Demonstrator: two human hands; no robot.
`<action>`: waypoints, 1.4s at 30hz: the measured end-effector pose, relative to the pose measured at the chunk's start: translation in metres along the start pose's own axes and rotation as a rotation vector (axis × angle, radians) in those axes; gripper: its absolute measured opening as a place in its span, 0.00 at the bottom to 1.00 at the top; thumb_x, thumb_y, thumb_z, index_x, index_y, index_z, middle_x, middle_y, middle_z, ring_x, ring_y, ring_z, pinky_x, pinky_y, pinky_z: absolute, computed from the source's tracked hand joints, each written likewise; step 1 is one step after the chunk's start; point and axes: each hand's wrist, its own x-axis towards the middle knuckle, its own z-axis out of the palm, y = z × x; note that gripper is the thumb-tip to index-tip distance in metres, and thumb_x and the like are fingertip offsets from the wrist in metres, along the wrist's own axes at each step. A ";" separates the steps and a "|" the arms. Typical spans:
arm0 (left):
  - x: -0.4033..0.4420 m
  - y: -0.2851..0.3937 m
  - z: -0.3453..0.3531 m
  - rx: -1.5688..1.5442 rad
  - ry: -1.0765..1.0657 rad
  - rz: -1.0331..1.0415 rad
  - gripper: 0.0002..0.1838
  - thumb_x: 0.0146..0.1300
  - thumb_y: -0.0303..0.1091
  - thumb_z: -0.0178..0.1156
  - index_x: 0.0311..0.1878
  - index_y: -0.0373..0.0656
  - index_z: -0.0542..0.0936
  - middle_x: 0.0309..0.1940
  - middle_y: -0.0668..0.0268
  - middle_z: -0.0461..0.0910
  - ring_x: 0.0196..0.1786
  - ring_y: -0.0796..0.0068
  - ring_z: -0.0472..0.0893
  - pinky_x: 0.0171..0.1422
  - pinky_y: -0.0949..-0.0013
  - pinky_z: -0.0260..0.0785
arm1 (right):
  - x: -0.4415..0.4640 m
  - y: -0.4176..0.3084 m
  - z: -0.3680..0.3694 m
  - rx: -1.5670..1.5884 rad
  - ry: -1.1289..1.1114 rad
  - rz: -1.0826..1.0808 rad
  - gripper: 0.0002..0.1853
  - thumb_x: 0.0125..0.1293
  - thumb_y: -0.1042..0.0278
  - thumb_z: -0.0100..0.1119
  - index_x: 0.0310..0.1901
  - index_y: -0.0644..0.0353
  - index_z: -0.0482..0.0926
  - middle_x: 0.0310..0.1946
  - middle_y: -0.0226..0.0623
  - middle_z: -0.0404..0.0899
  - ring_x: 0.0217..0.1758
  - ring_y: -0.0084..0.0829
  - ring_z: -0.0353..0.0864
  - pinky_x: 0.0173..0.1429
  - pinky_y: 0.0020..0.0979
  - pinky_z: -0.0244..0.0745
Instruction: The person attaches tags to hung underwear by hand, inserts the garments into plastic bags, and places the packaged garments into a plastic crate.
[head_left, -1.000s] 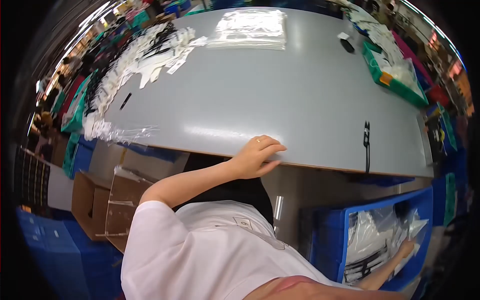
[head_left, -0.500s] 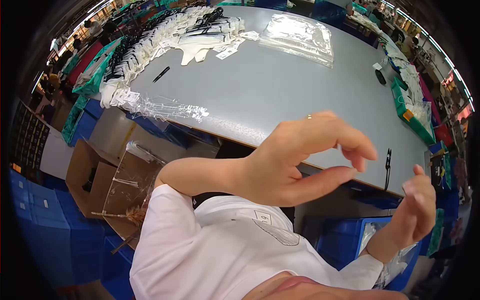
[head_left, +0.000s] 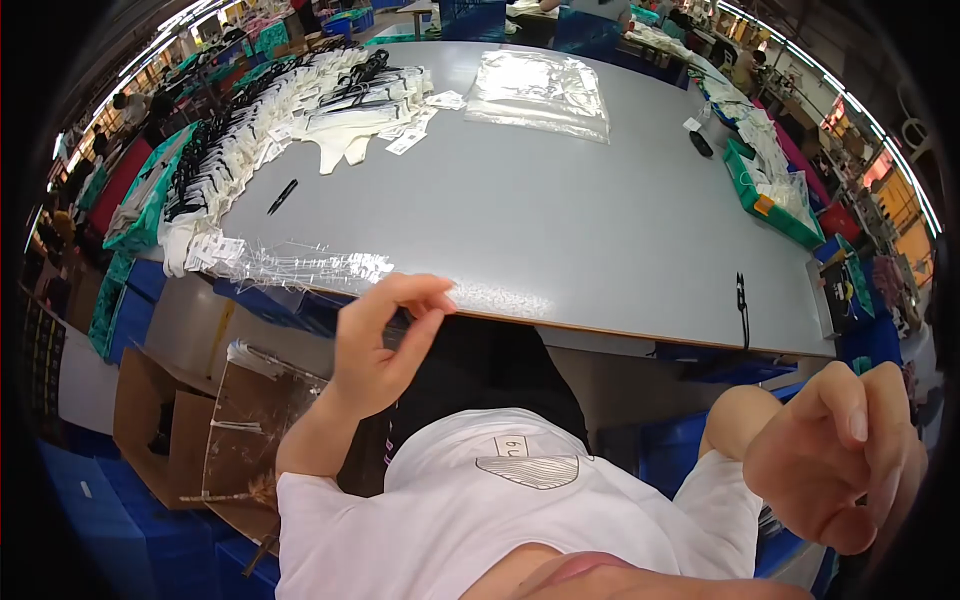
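Note:
My left hand [head_left: 385, 345] is raised at the table's near edge, fingers bent and thumb tip close to the fingertips, with nothing visible in it. Just left of it, clear plastic strands [head_left: 310, 266] lie along the edge. My right hand [head_left: 840, 455] hangs in the air at the lower right, fingers loosely curled and apart, holding nothing visible. White garments with black straps [head_left: 350, 120] and tags are piled at the table's far left. A stack of clear plastic bags [head_left: 540, 95] lies at the back. Black snips [head_left: 742, 310] rest near the right edge.
A black pen [head_left: 283, 197] and a small black object [head_left: 700, 144] lie on the grey table [head_left: 560, 210]. A green tray [head_left: 775, 218] stands at the right. Cardboard boxes [head_left: 185, 440] and blue bins [head_left: 100, 510] are below left. Other people are in the background.
My right hand has come up out of the blue bin at the lower right. My left hand lifted off the table edge, swung right, and is now further left. The view has shifted.

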 end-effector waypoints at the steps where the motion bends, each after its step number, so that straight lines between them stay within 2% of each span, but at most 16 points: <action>1: 0.009 0.012 -0.005 0.019 0.076 0.118 0.18 0.62 0.19 0.57 0.56 0.36 0.75 0.38 0.63 0.80 0.35 0.76 0.76 0.43 0.75 0.69 | 0.002 0.001 0.001 0.001 -0.001 -0.006 0.15 0.73 0.63 0.50 0.54 0.58 0.80 0.47 0.35 0.82 0.50 0.31 0.78 0.62 0.28 0.70; 2: 0.018 0.023 -0.010 0.046 0.153 0.232 0.20 0.62 0.21 0.58 0.58 0.35 0.73 0.38 0.62 0.79 0.34 0.75 0.75 0.43 0.74 0.69 | 0.001 0.000 0.001 0.002 0.001 -0.010 0.15 0.73 0.63 0.49 0.54 0.58 0.80 0.47 0.35 0.82 0.50 0.31 0.78 0.62 0.28 0.70; 5: 0.042 0.066 -0.035 0.033 0.223 0.352 0.33 0.63 0.39 0.66 0.67 0.38 0.64 0.45 0.60 0.76 0.36 0.75 0.71 0.41 0.73 0.67 | 0.003 0.000 0.004 0.013 0.008 -0.024 0.15 0.73 0.63 0.49 0.54 0.58 0.80 0.47 0.35 0.82 0.50 0.31 0.78 0.61 0.28 0.70; 13: 0.077 0.084 -0.048 0.171 0.174 0.709 0.27 0.66 0.41 0.61 0.65 0.44 0.66 0.47 0.67 0.74 0.40 0.77 0.70 0.44 0.73 0.65 | 0.004 -0.003 0.010 -0.001 0.017 -0.024 0.15 0.74 0.63 0.49 0.54 0.58 0.81 0.46 0.35 0.82 0.49 0.30 0.78 0.60 0.28 0.70; 22: 0.092 0.090 -0.047 0.330 0.101 0.881 0.20 0.70 0.44 0.56 0.62 0.50 0.69 0.50 0.74 0.72 0.44 0.78 0.69 0.47 0.73 0.64 | -0.010 0.023 0.005 0.178 0.026 0.043 0.15 0.74 0.62 0.48 0.53 0.58 0.81 0.46 0.35 0.82 0.48 0.29 0.78 0.59 0.28 0.71; 34: 0.128 0.102 -0.025 0.478 0.031 1.039 0.13 0.75 0.48 0.49 0.58 0.58 0.72 0.53 0.84 0.69 0.49 0.80 0.67 0.50 0.73 0.61 | -0.005 0.079 0.021 0.637 0.012 0.252 0.16 0.74 0.61 0.48 0.52 0.58 0.81 0.45 0.34 0.83 0.47 0.29 0.78 0.57 0.28 0.71; 42: 0.115 0.092 -0.027 0.369 0.054 0.991 0.14 0.72 0.44 0.51 0.57 0.53 0.73 0.50 0.78 0.72 0.46 0.76 0.70 0.49 0.71 0.64 | 0.011 0.109 0.038 0.923 -0.033 0.340 0.16 0.75 0.60 0.48 0.52 0.58 0.82 0.44 0.34 0.83 0.46 0.28 0.78 0.56 0.27 0.72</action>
